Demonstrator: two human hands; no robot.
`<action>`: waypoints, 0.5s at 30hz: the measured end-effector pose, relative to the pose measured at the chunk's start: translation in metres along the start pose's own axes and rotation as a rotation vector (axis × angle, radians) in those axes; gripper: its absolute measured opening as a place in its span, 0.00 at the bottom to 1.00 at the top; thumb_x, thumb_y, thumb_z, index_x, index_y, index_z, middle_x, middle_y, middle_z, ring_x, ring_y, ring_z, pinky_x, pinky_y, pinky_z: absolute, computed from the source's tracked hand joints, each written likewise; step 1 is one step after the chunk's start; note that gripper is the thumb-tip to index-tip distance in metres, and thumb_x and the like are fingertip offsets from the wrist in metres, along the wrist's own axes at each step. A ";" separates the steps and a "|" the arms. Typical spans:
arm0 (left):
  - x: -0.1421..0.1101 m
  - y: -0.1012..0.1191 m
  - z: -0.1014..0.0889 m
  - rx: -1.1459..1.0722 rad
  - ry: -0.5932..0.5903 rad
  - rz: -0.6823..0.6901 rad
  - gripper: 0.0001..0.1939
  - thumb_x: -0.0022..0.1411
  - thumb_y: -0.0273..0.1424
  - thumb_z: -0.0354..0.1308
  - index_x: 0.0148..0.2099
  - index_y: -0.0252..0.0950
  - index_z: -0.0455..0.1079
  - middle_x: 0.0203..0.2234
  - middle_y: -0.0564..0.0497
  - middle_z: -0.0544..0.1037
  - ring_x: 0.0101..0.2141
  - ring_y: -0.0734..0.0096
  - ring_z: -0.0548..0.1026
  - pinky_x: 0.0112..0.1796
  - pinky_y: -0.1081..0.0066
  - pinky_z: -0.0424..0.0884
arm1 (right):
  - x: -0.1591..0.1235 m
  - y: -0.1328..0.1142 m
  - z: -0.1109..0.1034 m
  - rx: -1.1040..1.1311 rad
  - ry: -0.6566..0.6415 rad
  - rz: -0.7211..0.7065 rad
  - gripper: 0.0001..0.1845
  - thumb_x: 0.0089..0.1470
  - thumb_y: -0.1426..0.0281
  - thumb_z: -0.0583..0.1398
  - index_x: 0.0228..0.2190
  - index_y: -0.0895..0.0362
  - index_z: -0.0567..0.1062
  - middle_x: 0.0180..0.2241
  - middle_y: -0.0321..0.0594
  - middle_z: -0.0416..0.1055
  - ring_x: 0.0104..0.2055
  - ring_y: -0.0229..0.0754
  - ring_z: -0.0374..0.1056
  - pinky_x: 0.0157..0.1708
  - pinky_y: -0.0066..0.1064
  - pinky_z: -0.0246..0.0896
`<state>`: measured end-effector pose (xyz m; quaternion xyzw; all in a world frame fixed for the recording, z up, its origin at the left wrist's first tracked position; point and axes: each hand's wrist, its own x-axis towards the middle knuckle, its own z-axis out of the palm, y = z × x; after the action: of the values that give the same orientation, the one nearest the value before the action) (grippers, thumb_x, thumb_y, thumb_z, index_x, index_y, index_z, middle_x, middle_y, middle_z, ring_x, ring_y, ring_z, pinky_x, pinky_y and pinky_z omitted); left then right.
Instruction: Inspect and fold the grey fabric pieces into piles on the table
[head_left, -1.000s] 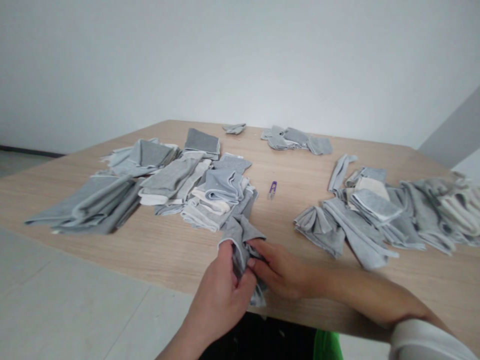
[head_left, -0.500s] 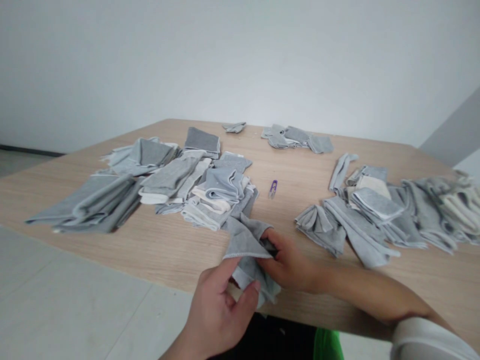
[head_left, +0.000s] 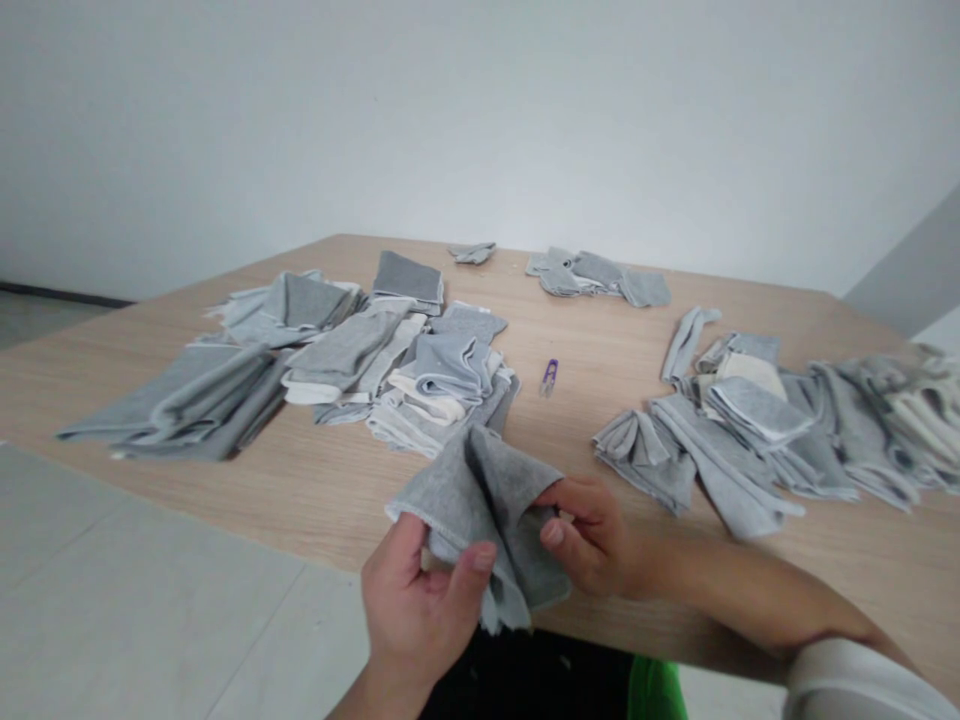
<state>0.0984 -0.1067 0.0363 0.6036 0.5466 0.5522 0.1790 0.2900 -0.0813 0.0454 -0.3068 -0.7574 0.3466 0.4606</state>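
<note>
Both of my hands hold a grey piece of fabric [head_left: 472, 495] above the front edge of the table. My left hand [head_left: 424, 590] grips its left side, thumb on the near face and the other fingers behind or under the cloth. On the right side, my right hand [head_left: 589, 535] pinches the fabric, some fingertips hidden by it. The cloth is spread between the hands with a deep crease down its middle. Small purple-handled thread snips [head_left: 550, 377] lie on the table beyond my hands.
Piles of grey and white fabric pieces [head_left: 450, 370] cover the table's left half. More grey and cream pieces [head_left: 757, 410] lie on the right. Toward the wall sit a small grey pile [head_left: 596, 277] and one folded piece [head_left: 472, 253]. The wooden table [head_left: 315, 500] has its edge close to me.
My hands have moved apart, my left hand going left. The fabric, bunched before, is now spread wider between them.
</note>
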 end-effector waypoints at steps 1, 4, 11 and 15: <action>0.000 0.001 0.001 0.001 0.009 -0.028 0.17 0.54 0.46 0.61 0.36 0.37 0.72 0.25 0.52 0.78 0.26 0.65 0.74 0.27 0.70 0.68 | 0.000 0.000 0.000 0.008 -0.005 -0.023 0.14 0.59 0.59 0.57 0.36 0.55 0.76 0.27 0.38 0.71 0.27 0.38 0.66 0.28 0.29 0.63; -0.001 0.005 0.004 0.056 0.088 -0.095 0.13 0.57 0.42 0.61 0.33 0.37 0.72 0.23 0.52 0.77 0.27 0.64 0.75 0.31 0.68 0.70 | -0.001 0.000 0.001 0.084 -0.007 -0.034 0.12 0.55 0.61 0.62 0.39 0.54 0.76 0.30 0.38 0.73 0.30 0.39 0.68 0.30 0.29 0.64; 0.006 0.000 -0.002 -0.020 0.187 -0.117 0.10 0.58 0.37 0.62 0.40 0.38 0.76 0.33 0.51 0.82 0.37 0.61 0.79 0.42 0.64 0.74 | 0.010 0.008 0.011 0.182 0.423 0.246 0.07 0.56 0.67 0.61 0.38 0.53 0.73 0.34 0.37 0.76 0.34 0.39 0.71 0.34 0.30 0.68; 0.023 -0.014 -0.014 -0.162 0.026 -0.195 0.10 0.56 0.35 0.63 0.41 0.37 0.74 0.32 0.52 0.81 0.33 0.66 0.79 0.36 0.69 0.75 | 0.018 0.010 0.007 0.121 0.551 0.293 0.09 0.52 0.68 0.62 0.37 0.54 0.69 0.34 0.38 0.74 0.35 0.40 0.71 0.36 0.32 0.68</action>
<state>0.0749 -0.0873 0.0402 0.5237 0.5586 0.5824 0.2729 0.2787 -0.0632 0.0433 -0.4669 -0.5299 0.3574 0.6111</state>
